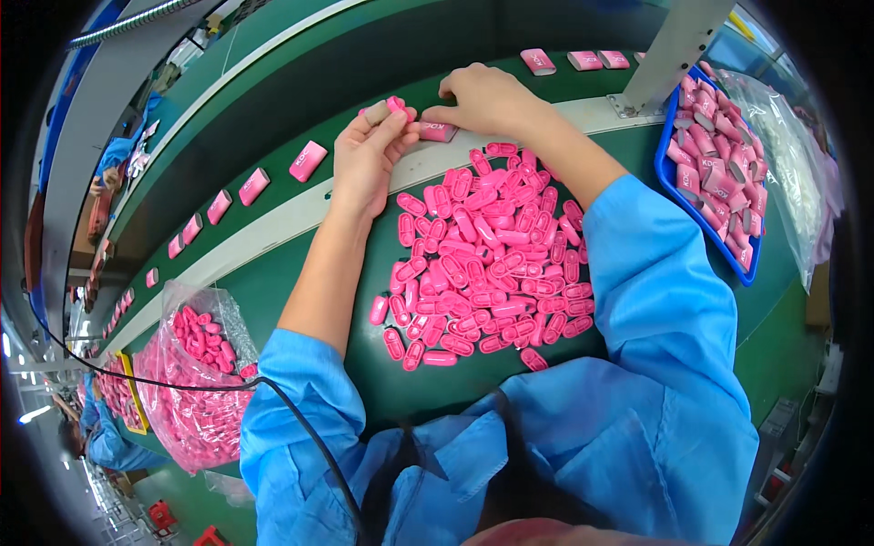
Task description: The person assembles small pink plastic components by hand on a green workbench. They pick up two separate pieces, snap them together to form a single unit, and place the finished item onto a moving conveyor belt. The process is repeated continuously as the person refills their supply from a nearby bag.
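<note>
My left hand (366, 156) is closed, pinching a small bright pink plastic part (397, 106) between thumb and fingertips above the pale rail. Close beside its fingers lies a pink printed sleeve-like piece (438, 132) at the rail. My right hand (490, 98) arches over that piece, thumb and fingers apart, the thumb at its upper edge; whether it touches is hard to tell. Below both hands, a heap of bright pink oval plastic parts (492, 264) spreads over the green table (387, 387). Some parts show their hollow side.
Pink printed pieces (308, 161) stand in a row on the green belt (350, 118) beyond the rail (264, 227). A blue basket (669, 173) of similar pieces is at right, beside a clear plastic bag (783, 155). A bag of pink parts (196, 391) sits left, near a black cable (309, 428).
</note>
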Available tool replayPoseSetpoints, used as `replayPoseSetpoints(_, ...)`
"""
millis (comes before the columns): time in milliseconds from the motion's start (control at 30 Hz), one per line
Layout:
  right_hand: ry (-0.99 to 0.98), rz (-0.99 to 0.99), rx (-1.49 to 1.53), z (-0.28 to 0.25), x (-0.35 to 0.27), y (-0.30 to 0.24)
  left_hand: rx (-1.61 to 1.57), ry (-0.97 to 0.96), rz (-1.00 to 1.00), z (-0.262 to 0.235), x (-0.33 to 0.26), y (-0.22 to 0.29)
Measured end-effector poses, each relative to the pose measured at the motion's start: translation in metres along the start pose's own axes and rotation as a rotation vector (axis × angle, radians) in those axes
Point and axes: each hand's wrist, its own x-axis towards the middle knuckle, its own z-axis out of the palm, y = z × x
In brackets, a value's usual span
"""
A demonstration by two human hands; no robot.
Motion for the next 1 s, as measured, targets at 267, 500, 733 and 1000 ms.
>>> replayPoseSetpoints(267,-0.086,-0.108,0.117,-0.001,0.008,0.0,0.014,0.078,0.083,0.0,0.0,-0.002)
replayPoseSetpoints(500,-0.25,0.011,0.616,-0.031,-0.007,0.004,0.085,0.021,-0.004,-0.001,-0.002,0.01)
replayPoseSetpoints(733,-0.073,0.069,1.294,0.003,-0.033,0.011,0.123,0.009,0.022,0.012,-0.008,0.009)
replayPoseSetpoints(1000,0.022,0.034,1.338,0.012,-0.038,0.008,0.386,0.047,0.152,0.02,-0.015,0.013)
